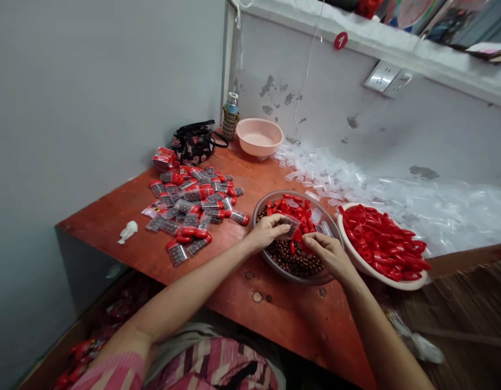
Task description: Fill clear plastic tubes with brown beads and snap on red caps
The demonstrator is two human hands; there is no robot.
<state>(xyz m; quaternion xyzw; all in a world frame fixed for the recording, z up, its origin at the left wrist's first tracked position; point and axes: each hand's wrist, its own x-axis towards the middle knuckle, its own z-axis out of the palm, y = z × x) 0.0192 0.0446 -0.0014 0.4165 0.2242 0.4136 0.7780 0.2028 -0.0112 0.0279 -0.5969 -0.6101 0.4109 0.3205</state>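
head view, bead-filled container, between hands

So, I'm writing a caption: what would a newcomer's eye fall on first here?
Probably the heap of red pieces in the cream bowl at right. Next, the mass of clear plastic pieces along the wall behind it. Then, near the middle, the left hand holding a clear container above a grey bowl of brown beads and more red pieces, the right hand close by.
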